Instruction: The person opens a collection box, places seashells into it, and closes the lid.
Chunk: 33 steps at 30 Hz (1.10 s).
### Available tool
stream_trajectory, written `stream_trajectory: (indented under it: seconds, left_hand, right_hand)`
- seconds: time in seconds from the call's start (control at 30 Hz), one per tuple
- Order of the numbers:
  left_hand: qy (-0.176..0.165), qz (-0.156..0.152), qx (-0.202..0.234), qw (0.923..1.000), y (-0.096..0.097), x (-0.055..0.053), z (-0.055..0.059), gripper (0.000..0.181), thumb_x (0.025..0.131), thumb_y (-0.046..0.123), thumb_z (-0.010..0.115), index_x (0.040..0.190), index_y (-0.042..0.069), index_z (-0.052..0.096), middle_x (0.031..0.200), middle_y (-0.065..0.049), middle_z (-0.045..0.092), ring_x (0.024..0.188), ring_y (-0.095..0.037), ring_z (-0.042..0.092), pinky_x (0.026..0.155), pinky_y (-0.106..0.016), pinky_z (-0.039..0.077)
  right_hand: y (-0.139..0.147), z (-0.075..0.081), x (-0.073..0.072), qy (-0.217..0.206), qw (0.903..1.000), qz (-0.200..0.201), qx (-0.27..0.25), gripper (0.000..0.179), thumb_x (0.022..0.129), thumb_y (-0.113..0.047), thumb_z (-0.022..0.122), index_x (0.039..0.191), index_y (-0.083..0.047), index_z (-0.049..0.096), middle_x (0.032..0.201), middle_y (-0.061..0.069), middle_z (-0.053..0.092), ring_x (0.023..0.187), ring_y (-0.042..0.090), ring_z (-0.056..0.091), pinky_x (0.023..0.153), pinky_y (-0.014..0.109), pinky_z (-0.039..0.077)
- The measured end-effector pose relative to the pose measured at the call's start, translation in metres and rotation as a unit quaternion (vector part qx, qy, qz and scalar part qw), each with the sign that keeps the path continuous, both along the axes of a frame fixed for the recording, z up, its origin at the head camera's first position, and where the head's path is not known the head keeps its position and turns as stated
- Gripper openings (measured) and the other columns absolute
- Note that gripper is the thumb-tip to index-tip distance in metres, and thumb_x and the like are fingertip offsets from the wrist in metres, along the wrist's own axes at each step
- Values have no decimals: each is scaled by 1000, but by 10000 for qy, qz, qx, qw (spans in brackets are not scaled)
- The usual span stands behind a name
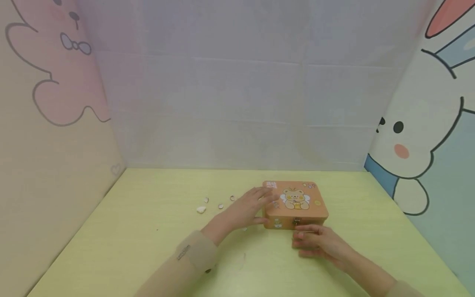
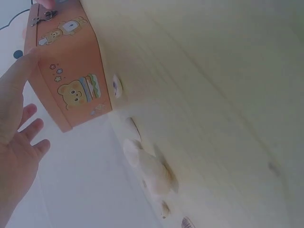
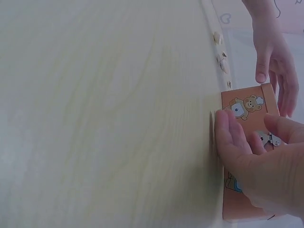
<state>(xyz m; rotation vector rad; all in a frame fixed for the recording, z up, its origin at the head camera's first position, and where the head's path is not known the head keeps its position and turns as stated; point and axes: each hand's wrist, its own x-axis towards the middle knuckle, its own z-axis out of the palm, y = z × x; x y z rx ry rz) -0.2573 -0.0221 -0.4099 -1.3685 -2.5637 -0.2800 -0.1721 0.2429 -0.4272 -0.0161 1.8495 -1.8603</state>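
Note:
An orange box (image 1: 313, 208) with a cartoon bear on its lid sits closed on the table. My left hand (image 1: 246, 208) is at the box's left side, its fingers spread and reaching over the lid's left edge in the head view. In front of the box is my right hand (image 1: 324, 243), with loosely bent fingers near the metal clasp (image 3: 271, 139). The right wrist view has the thumb and a fingertip on either side of that clasp. Neither palm holds anything.
Several small shells lie on the pale yellow table (image 1: 111, 255) left of the box, among them a white shell (image 1: 201, 209). A pale wall (image 1: 241, 103) stands behind, with cartoon-printed panels on both sides.

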Motion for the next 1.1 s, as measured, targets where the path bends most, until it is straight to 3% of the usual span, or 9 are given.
stream_trajectory:
  seconds: [0.27, 0.7, 1.1]
  left_hand:
    - [-613, 57, 37, 9981, 1, 5, -5, 58, 85, 40, 67, 135, 17, 50, 145, -6, 40, 136, -23, 34, 113, -35, 27]
    - [-658, 187, 2, 9977, 5, 6, -8, 60, 83, 36, 71, 137, 21, 47, 147, -2, 37, 137, -20, 32, 113, -34, 28]
    - [-627, 220, 94, 9977, 3, 5, -8, 61, 81, 33, 74, 134, 21, 49, 145, -2, 38, 136, -20, 34, 111, -34, 31]
  right_hand:
    - [3, -1, -3, 54, 9997, -94, 234, 60, 92, -21, 61, 135, 13, 37, 121, 18, 61, 103, 24, 64, 87, 38, 53]
    - [4, -8, -4, 253, 9995, -131, 167, 61, 92, -16, 60, 135, 18, 32, 126, 21, 58, 101, 22, 65, 87, 35, 53]
    - [-1, -12, -3, 398, 9977, -287, 469, 46, 93, -19, 60, 122, 13, 45, 112, 12, 65, 97, 20, 65, 84, 33, 54]
